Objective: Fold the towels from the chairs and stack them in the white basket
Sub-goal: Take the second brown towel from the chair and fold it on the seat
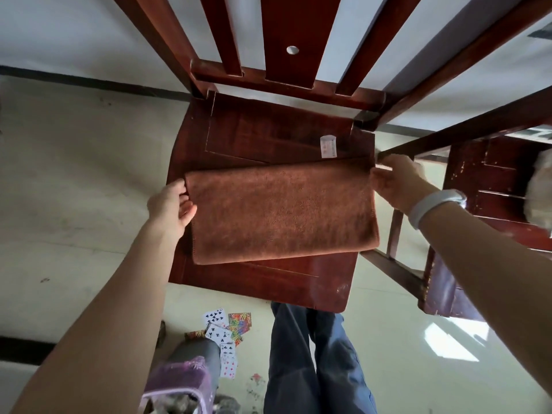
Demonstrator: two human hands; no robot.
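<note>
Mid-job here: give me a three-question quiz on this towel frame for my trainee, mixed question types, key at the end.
1. True or false: the brown towel lies on the chair seat, folded.
2. Which hand wears a white wristband?
A. left
B. right
C. neither
3. What lies on the floor near the person's legs?

Key:
1. True. The left hand and right hand grip its two short ends.
2. B.
3. Playing cards.
</note>
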